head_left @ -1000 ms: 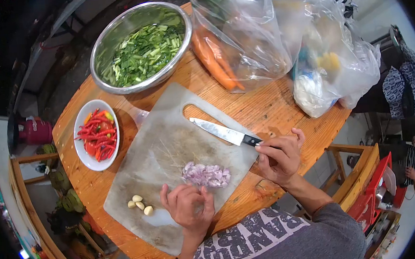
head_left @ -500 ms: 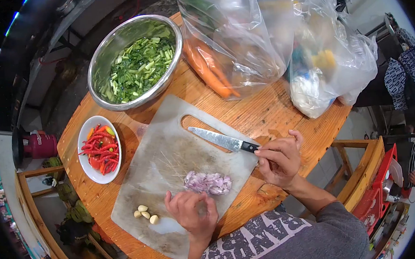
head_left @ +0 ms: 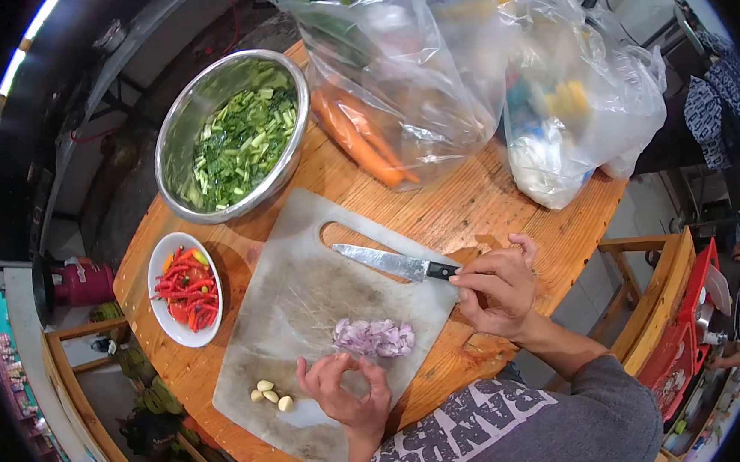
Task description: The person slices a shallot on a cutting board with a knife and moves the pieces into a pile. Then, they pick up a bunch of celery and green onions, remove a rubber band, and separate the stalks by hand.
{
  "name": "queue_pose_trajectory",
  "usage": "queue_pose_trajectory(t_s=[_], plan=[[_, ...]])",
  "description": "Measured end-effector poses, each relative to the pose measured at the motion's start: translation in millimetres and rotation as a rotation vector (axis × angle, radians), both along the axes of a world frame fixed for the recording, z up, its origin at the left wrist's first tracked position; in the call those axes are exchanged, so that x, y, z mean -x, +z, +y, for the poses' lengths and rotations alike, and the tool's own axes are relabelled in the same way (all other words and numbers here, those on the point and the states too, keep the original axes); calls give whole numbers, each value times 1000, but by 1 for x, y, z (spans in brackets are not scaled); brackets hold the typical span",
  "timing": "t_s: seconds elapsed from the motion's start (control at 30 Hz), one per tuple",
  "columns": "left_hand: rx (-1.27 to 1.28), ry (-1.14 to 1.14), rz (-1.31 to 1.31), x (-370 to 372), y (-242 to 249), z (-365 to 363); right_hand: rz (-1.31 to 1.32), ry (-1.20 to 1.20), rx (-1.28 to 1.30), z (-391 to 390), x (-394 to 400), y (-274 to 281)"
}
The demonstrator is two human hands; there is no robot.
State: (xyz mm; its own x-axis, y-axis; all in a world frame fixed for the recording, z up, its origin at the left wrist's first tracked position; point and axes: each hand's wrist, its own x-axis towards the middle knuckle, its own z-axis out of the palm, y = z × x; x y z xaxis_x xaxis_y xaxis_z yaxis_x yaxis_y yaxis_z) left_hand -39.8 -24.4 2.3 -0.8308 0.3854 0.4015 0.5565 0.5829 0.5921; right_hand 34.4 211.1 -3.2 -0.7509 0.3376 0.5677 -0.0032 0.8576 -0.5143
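Note:
My left hand hovers over the lower edge of a grey cutting board, fingers curved and apart, with nothing visible in it. Just above it on the board is a pile of sliced purple shallots; several peeled garlic cloves lie to its left. My right hand is beside the board's right edge, its fingers bent and spread, the fingertips close to the black handle of a knife. The knife lies flat across the board by the handle slot; whether the fingertips touch it is unclear.
A metal bowl of chopped greens and a white bowl of red chillies stand on the wooden table. Plastic bags, one with carrots, fill the far side. Another person's hand shows at the far right.
The camera view has shifted slightly, so the board and bowls appear a little lower. Both hands stay nearly where they were, with slight finger movement.

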Motion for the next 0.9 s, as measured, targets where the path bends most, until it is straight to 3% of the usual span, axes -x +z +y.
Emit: queue_pose_trajectory(t_s=[0.2, 0.4, 0.5, 0.9], plan=[[-35, -12, 28, 0, -10, -4, 11, -16, 10, 0, 0, 1], [-222, -16, -119, -1, -13, 2, 13, -21, 24, 0, 1, 2], [-39, -43, 15, 4, -6, 3, 20, -26, 29, 0, 2, 3], [-18, -7, 6, 1, -1, 0, -37, -1, 11, 1, 1, 6]])
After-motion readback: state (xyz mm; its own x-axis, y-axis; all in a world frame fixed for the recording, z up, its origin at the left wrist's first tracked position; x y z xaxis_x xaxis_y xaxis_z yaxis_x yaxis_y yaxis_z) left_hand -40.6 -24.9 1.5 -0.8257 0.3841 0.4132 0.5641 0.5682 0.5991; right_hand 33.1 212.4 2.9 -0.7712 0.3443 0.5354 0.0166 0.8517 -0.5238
